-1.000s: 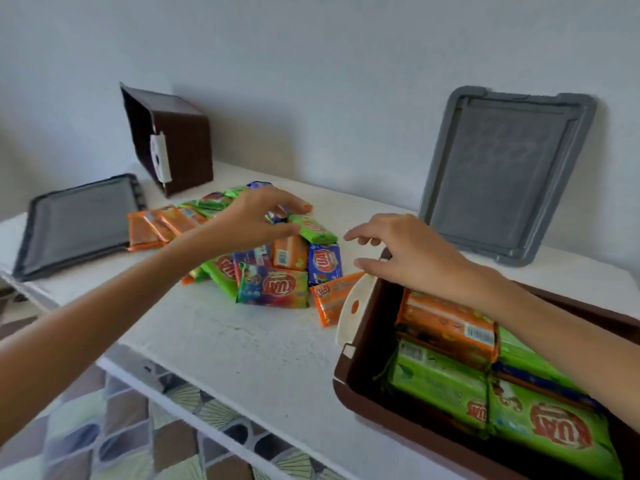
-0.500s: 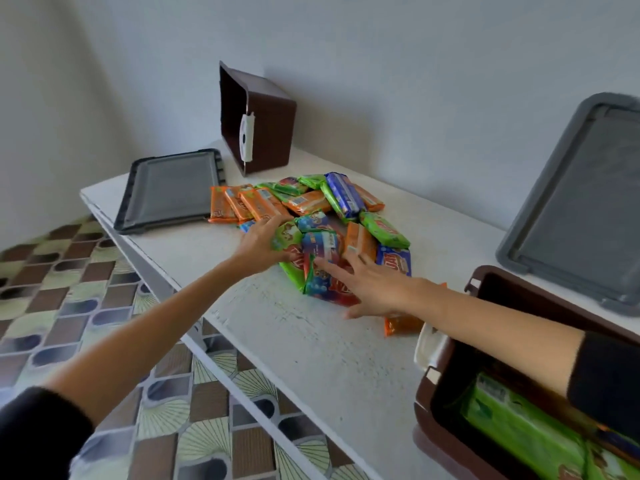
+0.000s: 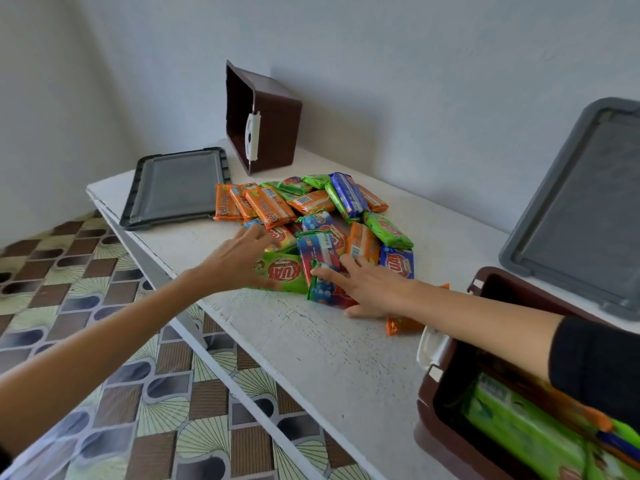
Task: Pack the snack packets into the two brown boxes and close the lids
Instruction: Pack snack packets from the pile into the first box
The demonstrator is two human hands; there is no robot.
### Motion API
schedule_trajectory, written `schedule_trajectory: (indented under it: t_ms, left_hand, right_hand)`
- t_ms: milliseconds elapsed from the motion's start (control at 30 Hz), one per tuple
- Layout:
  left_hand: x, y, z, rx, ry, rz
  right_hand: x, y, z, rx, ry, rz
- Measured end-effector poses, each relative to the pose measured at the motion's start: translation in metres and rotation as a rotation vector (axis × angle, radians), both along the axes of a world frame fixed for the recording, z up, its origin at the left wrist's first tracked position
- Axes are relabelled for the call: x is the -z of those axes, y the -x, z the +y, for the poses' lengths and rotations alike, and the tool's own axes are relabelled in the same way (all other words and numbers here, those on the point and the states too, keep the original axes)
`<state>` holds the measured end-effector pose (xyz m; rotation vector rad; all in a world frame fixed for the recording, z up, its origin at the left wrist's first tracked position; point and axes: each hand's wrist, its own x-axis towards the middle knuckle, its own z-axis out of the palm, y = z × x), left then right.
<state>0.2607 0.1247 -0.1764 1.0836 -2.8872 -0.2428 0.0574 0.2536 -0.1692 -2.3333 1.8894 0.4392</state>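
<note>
both spread flat: left hand [image 3: 239, 263], right hand [image 3: 370, 289] on snack packets [image 3: 311, 223], near table edge [image 3: 221, 315].

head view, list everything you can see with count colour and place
white table: one, white, running from far left to near right
loose snack packets: a pile, too overlapped to count; orange, green, blue; middle of the table
near brown plastic box: one, brown with a white latch, open, bottom right, green packets inside
far brown plastic box: one, brown with a white latch, tipped on its side by the wall, opening facing left
dark grey lid: one, lying flat at the table's far left end
lighter grey lid: one, leaning on the wall, right
tiled floor: brown, green and grey pattern, left
left hand: on a green packet at the pile's near edge
right hand: flat on a blue and red packet
</note>
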Motion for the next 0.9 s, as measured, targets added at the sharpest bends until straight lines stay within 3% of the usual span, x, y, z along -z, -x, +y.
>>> schedule_trajectory:
  t_ms: [200,500,700,900]
  left_hand:
    - [0.022,0.007,0.015,0.088,0.153,0.037]
    - [0.002,-0.006,0.014,0.079,0.103,0.044]
    - [-0.038,-0.017,0.024,0.101,0.125,0.156]
    - [-0.090,0.028,0.049,0.223,0.169,0.243]
  right_hand:
    - [-0.003,-0.002,0.000,0.027,-0.014,-0.087]
    - [-0.006,-0.001,-0.003,0.091,0.045,-0.185]
    - [-0.033,0.006,-0.002,0.264,0.298,-0.383]
    - [-0.083,0.030,0.042,0.360,0.519,-0.305]
